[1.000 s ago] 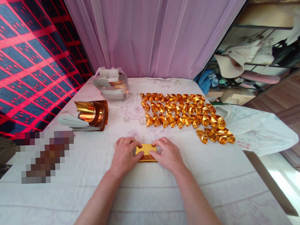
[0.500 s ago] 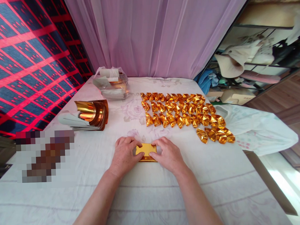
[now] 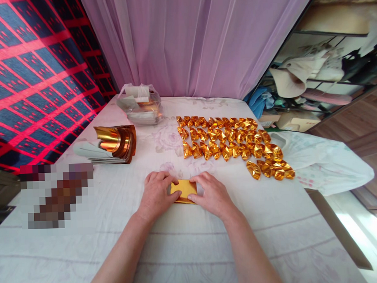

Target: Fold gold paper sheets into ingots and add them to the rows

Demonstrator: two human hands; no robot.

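A small folded sheet of gold foil paper (image 3: 184,190) lies on the white floral tablecloth (image 3: 186,249) in front of me. My left hand (image 3: 157,193) grips its left end, thumb on the near part and fingers curled at the far edge. At the right end my right hand (image 3: 211,194) holds it the same way, thumb pressing the near corner. Beyond the hands, to the right, folded gold foil pieces (image 3: 225,136) stand in several rows. Off to the left sits a curled stack of gold foil sheets (image 3: 117,142) with pale backs.
A clear plastic bag (image 3: 140,106) of papers stands at the far left, before a purple curtain (image 3: 172,43). A white plastic bag (image 3: 328,161) hangs over the right edge. Shelves with a cap (image 3: 289,76) rise at the right. One area at left is pixelated.
The near fold of the foil sheet looks flatter under my thumbs. Both hands stay in almost the same place.
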